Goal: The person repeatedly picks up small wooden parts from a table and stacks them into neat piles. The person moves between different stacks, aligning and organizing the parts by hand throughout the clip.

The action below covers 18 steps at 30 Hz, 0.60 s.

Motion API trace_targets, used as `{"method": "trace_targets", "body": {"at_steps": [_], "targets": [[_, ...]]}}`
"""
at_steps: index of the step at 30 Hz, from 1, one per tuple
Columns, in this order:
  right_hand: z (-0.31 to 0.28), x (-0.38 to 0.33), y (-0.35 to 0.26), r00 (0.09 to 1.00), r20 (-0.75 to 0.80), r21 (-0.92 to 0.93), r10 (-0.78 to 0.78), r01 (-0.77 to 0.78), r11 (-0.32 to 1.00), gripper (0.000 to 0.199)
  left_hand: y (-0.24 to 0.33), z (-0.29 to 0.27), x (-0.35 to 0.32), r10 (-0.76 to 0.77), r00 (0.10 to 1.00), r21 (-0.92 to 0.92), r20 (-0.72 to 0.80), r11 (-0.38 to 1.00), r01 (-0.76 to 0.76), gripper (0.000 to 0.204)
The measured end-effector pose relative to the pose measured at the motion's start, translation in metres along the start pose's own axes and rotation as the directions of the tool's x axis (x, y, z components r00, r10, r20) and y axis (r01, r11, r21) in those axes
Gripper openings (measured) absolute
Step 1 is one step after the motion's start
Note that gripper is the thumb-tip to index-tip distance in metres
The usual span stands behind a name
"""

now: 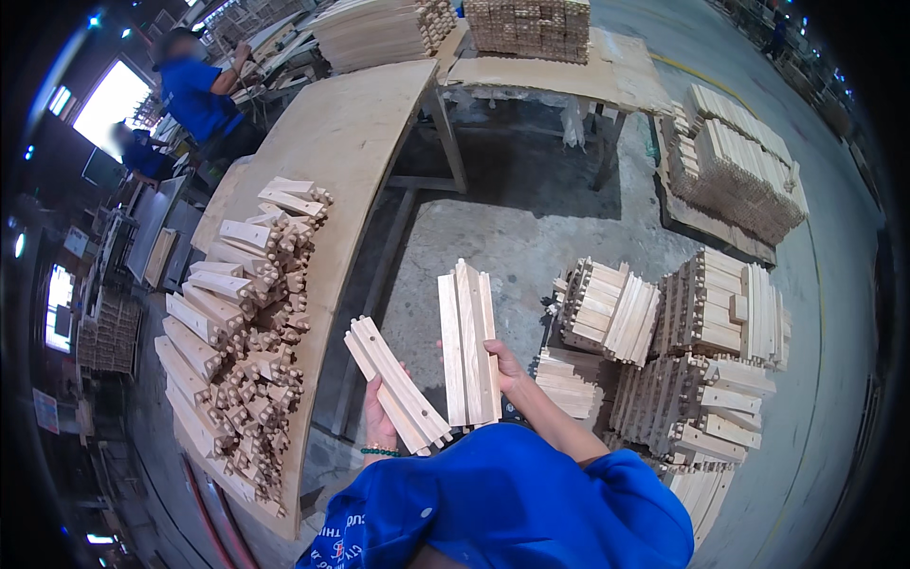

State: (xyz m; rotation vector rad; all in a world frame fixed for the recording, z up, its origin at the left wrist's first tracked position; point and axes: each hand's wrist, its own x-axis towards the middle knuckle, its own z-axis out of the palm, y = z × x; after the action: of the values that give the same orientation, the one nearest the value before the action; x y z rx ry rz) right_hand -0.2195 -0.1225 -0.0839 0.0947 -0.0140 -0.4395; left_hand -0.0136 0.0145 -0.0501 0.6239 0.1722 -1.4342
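Observation:
My left hand (377, 417), with a beaded bracelet at its wrist, is closed round a small bundle of pale wooden slats (398, 387). These slats tilt to the left at their far end and show dark holes and stepped ends. Just to the right, my right hand (506, 364) grips a second bundle of wooden slats (468, 346), held almost upright in front of my blue shirt. The thumb lies along its right side, while most fingers are hidden behind the wood. A narrow gap separates the two bundles at their far ends.
A long wooden table (370, 128) on the left bears a heap of similar wooden pieces (213, 322). Stacked slats (701, 313) stand to my right, with a pallet load (744, 161) farther back. Another table (621, 71) is at the far side. Two people in blue work at far left.

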Motion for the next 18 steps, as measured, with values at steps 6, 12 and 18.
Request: {"method": "trace_targets", "body": {"at_steps": [6,12,18], "targets": [[0.003,-0.003,-0.003,1.000,0.006,-0.002,-0.008,0.008,1.000,0.082,-0.004,-0.001,-0.003,0.005,1.000,-0.053,0.005,0.999,-0.005,0.050],[-0.002,-0.002,0.000,1.000,0.018,0.036,-0.008,0.007,0.999,0.078,-0.005,0.001,-0.004,0.021,1.000,-0.021,0.008,1.000,-0.021,0.048],[-0.008,-0.003,0.002,0.998,0.053,0.079,-0.032,0.028,0.997,0.077,-0.001,0.007,-0.006,-0.069,0.994,-0.113,0.085,0.991,0.078,0.044]]}}
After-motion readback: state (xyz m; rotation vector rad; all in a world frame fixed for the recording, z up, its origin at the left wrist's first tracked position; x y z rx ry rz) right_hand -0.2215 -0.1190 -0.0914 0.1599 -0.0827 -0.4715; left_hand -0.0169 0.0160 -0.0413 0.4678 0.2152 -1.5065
